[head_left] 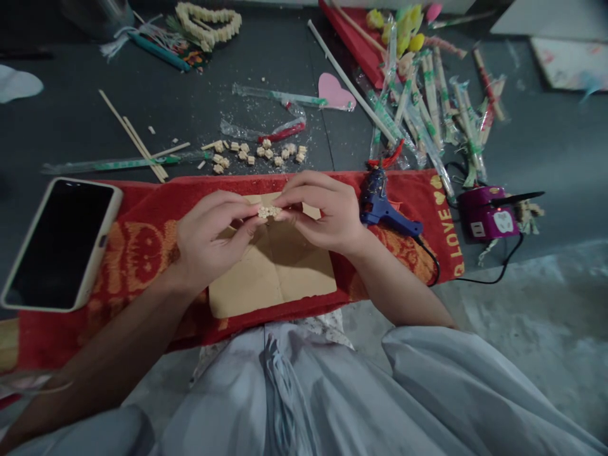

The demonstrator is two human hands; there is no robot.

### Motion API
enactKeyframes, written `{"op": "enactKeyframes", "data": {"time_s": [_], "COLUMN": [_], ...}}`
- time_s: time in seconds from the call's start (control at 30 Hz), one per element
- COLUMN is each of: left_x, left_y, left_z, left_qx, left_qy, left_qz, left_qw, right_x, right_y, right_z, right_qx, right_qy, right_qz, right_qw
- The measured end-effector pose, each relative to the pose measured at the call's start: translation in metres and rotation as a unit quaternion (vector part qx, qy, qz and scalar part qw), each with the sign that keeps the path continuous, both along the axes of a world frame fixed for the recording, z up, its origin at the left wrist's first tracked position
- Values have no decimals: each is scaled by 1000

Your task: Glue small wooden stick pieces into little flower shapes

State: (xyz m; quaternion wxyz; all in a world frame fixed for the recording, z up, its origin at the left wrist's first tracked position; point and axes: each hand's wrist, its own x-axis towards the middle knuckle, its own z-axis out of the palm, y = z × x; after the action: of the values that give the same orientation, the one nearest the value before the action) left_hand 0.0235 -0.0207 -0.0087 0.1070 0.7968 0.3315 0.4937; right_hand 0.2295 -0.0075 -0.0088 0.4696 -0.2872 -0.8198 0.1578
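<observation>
Person's two hands joined on small stick-piece work over a towel, from near to far. Pale clothing (323, 380) lies below the near edge of the red towel (156, 196); a creased brown card (299, 278) overlaps the towel's middle. Above the card's far edge, the left hand (209, 234) and right hand (327, 212) face each other, thumb and forefinger of each clamped on opposite ends of a small pale cluster (269, 213). Good practice at this step, as judged here: press evenly from both ends, keep the pieces flush and level, and leave the fingertips clear of any seam. The cluster's long axis runs left to right, roughly parallel to the towel's far edge, one end toward each hand; its patterned face appears turned upward, and no leading end can be told. A phone (59, 247) lies across the towel's left end; a blue glue gun (382, 206) rests near its far right corner. Beyond the far edge, the dark tabletop (275, 57) bears loose pale pieces (265, 151), thin sticks (148, 154), and, farther right, wrapped sticks (431, 98).
</observation>
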Motion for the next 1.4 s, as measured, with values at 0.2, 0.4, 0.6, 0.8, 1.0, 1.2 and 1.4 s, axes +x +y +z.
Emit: {"op": "enactKeyframes", "data": {"time_s": [0.2, 0.4, 0.6, 0.8, 1.0, 1.2, 1.4], "left_x": [-1, 0, -2, -7, -13, -18, -22], "left_y": [0, 1, 1, 6, 7, 7, 6], "left_z": [-3, -2, 0, -1, 3, 13, 9], "left_qx": [10, 35, 4, -68, -81, -107, -72], "left_qy": [1, -6, 28, 85, 121, 198, 280], "left_qz": [10, -8, 1, -1, -22, -11, -82], "left_qw": [1000, 999, 1000, 994, 989, 974, 954], "right_x": [-1, -1, 2, 7, 10, 12, 16], "right_y": [-2, -2, -1, 2, 1, 2, 6], "right_z": [2, 2, 3, 6, 13, 12, 10], "right_qx": [3, 10, -1, -60, -117, -163, -191], "right_qy": [9, 4, -29, -78, -128, -189, -179], "right_qz": [11, 6, -4, 14, 35, 24, -28], "right_qw": [1000, 1000, 1000, 995, 984, 968, 965]}}
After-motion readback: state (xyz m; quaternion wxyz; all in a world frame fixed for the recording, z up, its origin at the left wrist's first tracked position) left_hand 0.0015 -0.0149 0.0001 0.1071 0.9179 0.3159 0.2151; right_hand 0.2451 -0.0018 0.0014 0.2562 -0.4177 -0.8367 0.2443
